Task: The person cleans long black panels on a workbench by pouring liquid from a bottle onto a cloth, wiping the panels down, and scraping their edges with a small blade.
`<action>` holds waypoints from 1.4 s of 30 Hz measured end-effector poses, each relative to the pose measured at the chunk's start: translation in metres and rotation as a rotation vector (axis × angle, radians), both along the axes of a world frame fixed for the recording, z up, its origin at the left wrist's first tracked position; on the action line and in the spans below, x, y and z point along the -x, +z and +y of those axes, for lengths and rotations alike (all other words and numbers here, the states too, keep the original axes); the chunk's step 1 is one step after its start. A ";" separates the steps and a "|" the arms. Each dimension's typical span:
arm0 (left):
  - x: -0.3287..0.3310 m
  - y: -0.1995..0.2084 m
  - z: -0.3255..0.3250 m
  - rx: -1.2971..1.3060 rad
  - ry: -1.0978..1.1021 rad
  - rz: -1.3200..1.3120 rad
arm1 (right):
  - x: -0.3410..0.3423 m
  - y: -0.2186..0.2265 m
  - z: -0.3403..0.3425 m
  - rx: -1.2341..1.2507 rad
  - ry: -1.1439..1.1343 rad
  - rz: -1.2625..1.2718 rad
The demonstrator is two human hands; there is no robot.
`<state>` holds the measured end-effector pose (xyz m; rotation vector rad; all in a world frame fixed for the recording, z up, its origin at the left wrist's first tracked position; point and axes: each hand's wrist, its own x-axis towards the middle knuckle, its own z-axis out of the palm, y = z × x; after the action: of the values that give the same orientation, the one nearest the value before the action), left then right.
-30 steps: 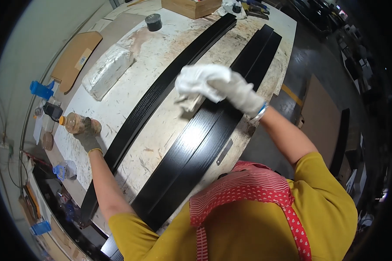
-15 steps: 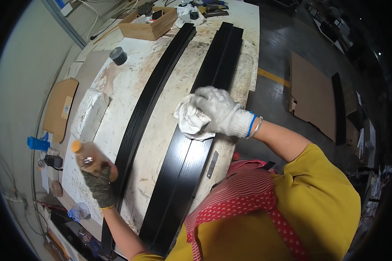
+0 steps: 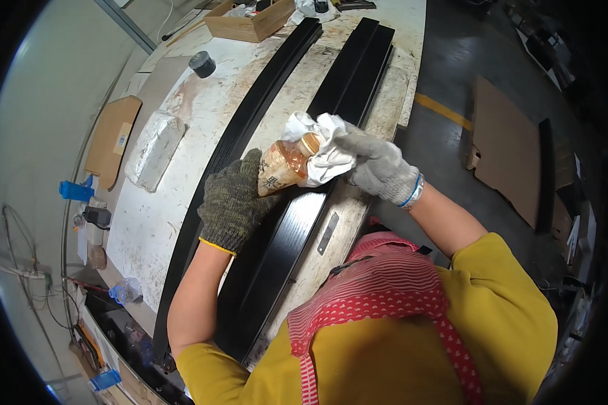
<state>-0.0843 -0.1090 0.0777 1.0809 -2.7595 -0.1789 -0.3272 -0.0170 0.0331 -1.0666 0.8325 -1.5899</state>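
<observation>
My left hand [image 3: 233, 197], in a dark mottled knit glove, is closed round a plastic bottle [image 3: 282, 167] with brownish liquid and an orange cap. The bottle lies tilted, its capped end against a crumpled white cloth [image 3: 327, 152]. In a pale work glove, my right hand [image 3: 380, 167] grips that cloth. Both hands are above a pair of black boards [image 3: 277, 253] lying side by side along the workbench [image 3: 142, 236]. Farther left runs a narrower black strip [image 3: 250, 101]. Beside the boards, near my apron, lies a small flat metal plate [image 3: 327, 233].
A dark-lidded jar [image 3: 202, 64] and a plastic-wrapped white block [image 3: 155, 150] stand on the bench's left side. At the far end is a wooden box [image 3: 250, 23] of odds and ends. Flat cardboard [image 3: 507, 158] lies on the floor to the right.
My left hand has brought the bottle from the bench's left side over the black boards to the cloth. My right hand has lifted the cloth off the boards to meet the bottle's cap.
</observation>
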 end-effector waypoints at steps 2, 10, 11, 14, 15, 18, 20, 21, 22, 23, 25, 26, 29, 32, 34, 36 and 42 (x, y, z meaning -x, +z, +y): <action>-0.001 0.005 -0.002 0.084 -0.019 -0.076 | -0.005 0.008 0.003 -0.400 0.106 -0.571; 0.009 0.025 0.008 0.163 -0.068 -0.241 | 0.004 0.006 0.015 -0.353 0.001 -0.622; 0.007 0.023 0.006 0.166 -0.066 -0.243 | -0.002 0.011 0.017 -0.363 0.030 -0.607; 0.007 0.021 0.001 0.301 -0.103 -0.252 | -0.011 0.014 0.017 -0.353 0.023 -0.131; 0.008 0.024 0.000 0.301 -0.097 -0.250 | -0.016 0.009 0.012 -0.356 -0.051 -0.096; 0.007 0.034 -0.005 0.285 -0.071 -0.287 | -0.005 -0.001 0.006 -0.446 -0.047 -0.683; 0.003 0.037 -0.006 0.293 -0.049 -0.295 | 0.004 -0.014 0.000 -0.439 -0.045 -0.755; 0.002 0.039 -0.005 0.296 -0.028 -0.306 | 0.003 -0.012 0.001 -0.409 -0.049 -0.763; 0.002 0.043 0.000 0.300 -0.032 -0.309 | 0.001 -0.011 0.002 -0.411 -0.047 -0.761; 0.003 0.042 0.002 0.298 -0.030 -0.308 | -0.003 -0.011 0.002 -0.425 -0.058 -0.748; 0.003 0.041 0.004 0.268 -0.085 -0.280 | -0.003 -0.011 0.002 -0.439 -0.067 -0.734; 0.002 0.042 0.004 0.276 -0.090 -0.264 | -0.001 -0.013 0.002 -0.405 -0.003 -0.721; -0.001 0.050 -0.003 0.288 0.001 -0.329 | 0.002 -0.018 0.005 -0.327 0.118 -0.716; -0.006 0.047 -0.001 0.287 -0.016 -0.308 | 0.002 -0.012 0.008 -0.322 0.070 -0.728; -0.008 0.045 0.007 0.324 -0.086 -0.268 | 0.004 -0.005 0.010 -0.349 0.060 -0.691; -0.009 0.043 0.009 0.310 -0.081 -0.269 | 0.002 -0.004 0.009 -0.384 0.016 -0.631; -0.015 0.040 0.005 0.296 -0.025 -0.301 | -0.011 -0.004 0.005 -0.279 0.133 -0.643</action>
<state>-0.0694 -0.1041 0.1173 1.0667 -2.9295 0.4103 -0.3166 -0.0116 0.0287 -0.3597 0.5063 -1.5156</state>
